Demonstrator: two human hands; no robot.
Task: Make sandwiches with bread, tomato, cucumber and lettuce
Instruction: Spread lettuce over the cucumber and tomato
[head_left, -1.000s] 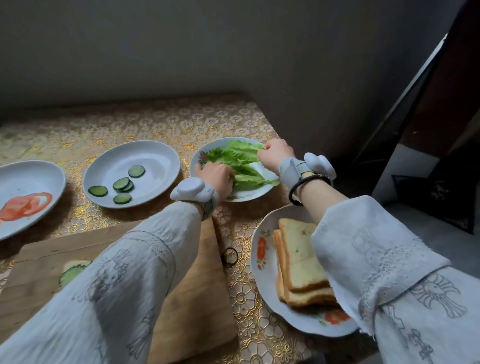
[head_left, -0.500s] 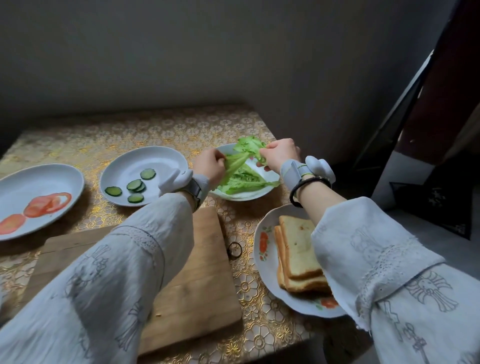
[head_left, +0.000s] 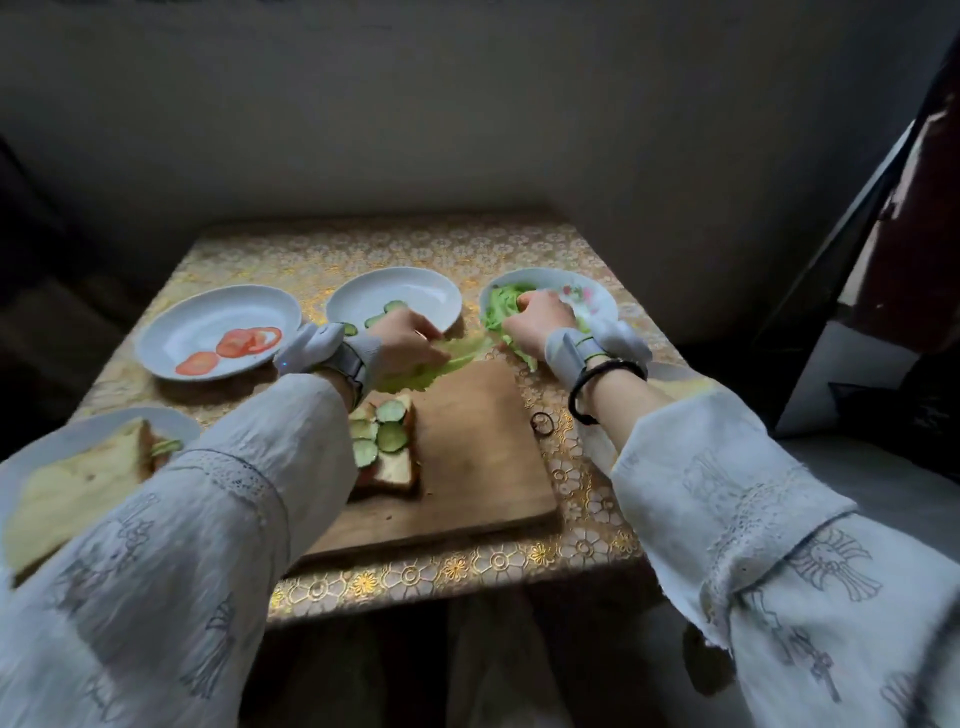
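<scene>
Home dining corner: small desk (head_left: 498, 564) under gold floral cloth, pushed against plain wall; household plates (head_left: 171, 332) of sliced vegetables, wooden cutting board (head_left: 478, 457), hair tie (head_left: 543, 423) lying loose on cloth

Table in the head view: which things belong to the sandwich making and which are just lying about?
In use: left hand holding a lettuce leaf; right hand on the lettuce plate; open sandwich; cutting board; tomato plate; cucumber plate.
Lying about: hair tie.
</scene>
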